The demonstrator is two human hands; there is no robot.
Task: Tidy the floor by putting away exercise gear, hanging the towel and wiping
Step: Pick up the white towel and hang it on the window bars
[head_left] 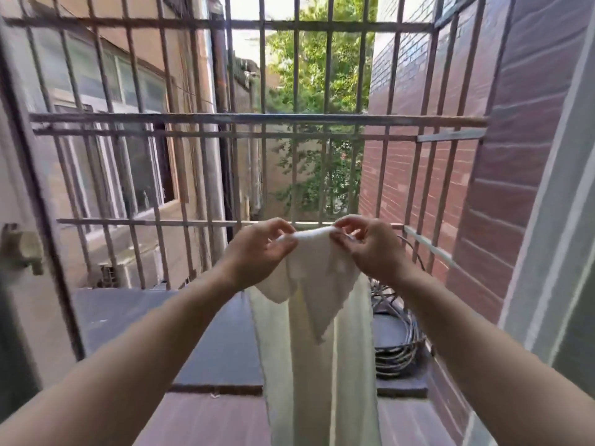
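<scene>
White towel (315, 278), grey grille (257, 119), red-brown brick wall (418, 175).

Left hand (257, 249) and right hand (370, 249) pinching the top edge of a white towel (317, 284), towel hanging down, held before a barred window grille (257, 119), coiled cables (397, 346) on the ledge, brick wall (418, 175) beyond

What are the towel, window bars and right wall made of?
Towel: soft woven cloth, likely cotton, white and matte; it droops in folds.
Window bars: metal, probably painted steel; the paint looks worn and patchy.
Right wall: reddish brick or brick-look tile with pale mortar lines; cannot tell which.
</scene>
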